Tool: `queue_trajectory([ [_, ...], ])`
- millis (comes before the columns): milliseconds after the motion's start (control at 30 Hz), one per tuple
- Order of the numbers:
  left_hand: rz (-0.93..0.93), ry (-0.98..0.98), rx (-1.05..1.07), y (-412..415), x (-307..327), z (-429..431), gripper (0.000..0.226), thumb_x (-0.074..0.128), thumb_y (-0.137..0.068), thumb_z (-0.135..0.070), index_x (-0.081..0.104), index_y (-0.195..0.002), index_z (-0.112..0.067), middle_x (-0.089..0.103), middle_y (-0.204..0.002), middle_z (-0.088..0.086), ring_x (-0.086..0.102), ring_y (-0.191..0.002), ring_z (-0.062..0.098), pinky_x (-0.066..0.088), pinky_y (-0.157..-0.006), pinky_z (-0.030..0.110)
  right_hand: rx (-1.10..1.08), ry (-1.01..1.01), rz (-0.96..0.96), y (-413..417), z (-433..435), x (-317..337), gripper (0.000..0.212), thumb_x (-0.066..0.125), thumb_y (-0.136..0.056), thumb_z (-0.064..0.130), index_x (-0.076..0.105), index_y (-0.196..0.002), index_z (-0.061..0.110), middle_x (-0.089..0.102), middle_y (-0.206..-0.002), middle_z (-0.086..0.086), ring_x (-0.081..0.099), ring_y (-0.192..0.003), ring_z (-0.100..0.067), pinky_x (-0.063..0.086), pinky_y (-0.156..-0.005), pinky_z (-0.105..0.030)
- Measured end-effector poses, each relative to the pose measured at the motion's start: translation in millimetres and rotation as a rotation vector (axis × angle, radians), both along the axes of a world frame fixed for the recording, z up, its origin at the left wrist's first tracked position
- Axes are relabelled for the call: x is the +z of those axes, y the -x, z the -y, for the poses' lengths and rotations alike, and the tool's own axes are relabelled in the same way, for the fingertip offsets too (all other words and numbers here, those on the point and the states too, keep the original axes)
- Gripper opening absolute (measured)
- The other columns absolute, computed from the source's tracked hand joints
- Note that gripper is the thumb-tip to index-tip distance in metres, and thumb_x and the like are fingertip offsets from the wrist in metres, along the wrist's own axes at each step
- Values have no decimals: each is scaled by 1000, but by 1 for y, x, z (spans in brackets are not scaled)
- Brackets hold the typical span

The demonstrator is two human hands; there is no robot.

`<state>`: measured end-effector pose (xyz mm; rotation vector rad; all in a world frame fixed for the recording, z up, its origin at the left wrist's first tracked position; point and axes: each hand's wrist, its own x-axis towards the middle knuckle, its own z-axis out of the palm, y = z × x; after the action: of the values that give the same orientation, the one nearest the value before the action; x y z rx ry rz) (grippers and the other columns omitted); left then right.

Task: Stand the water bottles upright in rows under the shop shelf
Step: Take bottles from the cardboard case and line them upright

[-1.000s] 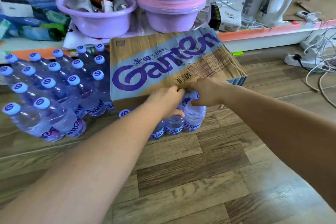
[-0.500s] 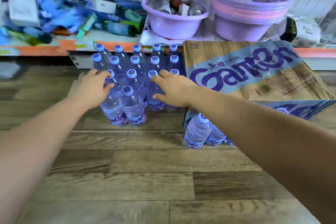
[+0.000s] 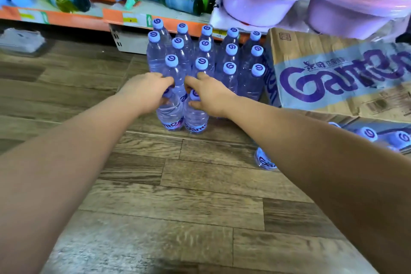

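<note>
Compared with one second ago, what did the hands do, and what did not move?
Both hands left the carton and moved left to the rows. The left hand now grips the neck of the left front bottle; the right hand grips the right front bottle. The rows, the carton and the basins on the shelf stayed in place.

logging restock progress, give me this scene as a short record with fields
left hand: grips the top of the front left bottle
right hand: grips the top of the front right bottle
front pair: upright, side by side on the floor
behind them: standing bottles in three rows at the shelf edge
right side: cardboard box, spare bottles showing under its near edge
on shelf: purple basin, mixed goods
</note>
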<state>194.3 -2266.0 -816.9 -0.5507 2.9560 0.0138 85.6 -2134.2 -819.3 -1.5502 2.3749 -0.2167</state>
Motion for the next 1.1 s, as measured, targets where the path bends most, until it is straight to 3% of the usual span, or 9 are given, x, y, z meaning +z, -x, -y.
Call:
queue_trajectory([
  [67, 60, 49, -38, -3, 1, -7, 36, 56, -89, -28, 52, -121, -14, 53, -117, 14, 57, -106, 35, 50, -83, 41, 24, 19, -4, -8, -5, 1, 34, 60, -85, 17, 49, -117, 12, 36, -100, -5, 47, -84, -28, 38, -69, -32],
  [233, 98, 61, -29, -16, 7, -35, 32, 57, -88, -23, 54, -117, -11, 54, -116, 14, 57, -106, 34, 46, -80, 37, 1, 41, 42, -23, -29, 4, 32, 59, -82, 13, 55, -114, 14, 36, -96, -1, 52, -90, -29, 46, -78, -35],
  [400, 214, 13, -65, -27, 17, -74, 30, 61, -84, -28, 60, -110, -13, 61, -110, 15, 61, -102, 32, 51, -81, 35, 3, -4, 48, -38, -67, 13, 32, 64, -81, 19, 60, -111, 10, 57, -99, -10, 56, -102, -27, 40, -77, -28],
  [633, 355, -10, -204, -26, 29, -149, 32, 67, -80, -30, 63, -108, -16, 65, -109, 11, 61, -102, 31, 50, -79, 34, 1, -115, 108, -44, -144, 26, 30, 71, -77, 21, 65, -105, 10, 51, -88, 0, 45, -83, -17, 34, -71, -23],
  [800, 326, -59, -244, -12, 35, -204, 30, 63, -81, -28, 62, -109, -15, 63, -109, 11, 60, -102, 31, 49, -76, 33, -87, -149, 119, -30, -202, 34, 32, 70, -77, 21, 62, -107, 12, 55, -93, -2, 49, -87, -19, 41, -72, -28],
  [967, 241, -113, -253, 9, 34, -246, 25, 56, -86, -23, 56, -106, -8, 61, -110, 15, 58, -101, 33, 45, -71, 34, -168, -172, 104, -13, -246, 38, 29, 70, -77, 19, 62, -105, 15, 51, -90, 0, 52, -84, -20, 38, -62, -26],
  [1100, 149, -150, -251, 23, 29, -265, 25, 56, -85, -26, 53, -106, -12, 57, -110, 16, 57, -98, 35, 43, -70, 33, -210, -191, 97, -1, -269, 38, 30, 69, -79, 15, 60, -108, 13, 48, -94, 1, 46, -86, -19, 37, -65, -26],
])
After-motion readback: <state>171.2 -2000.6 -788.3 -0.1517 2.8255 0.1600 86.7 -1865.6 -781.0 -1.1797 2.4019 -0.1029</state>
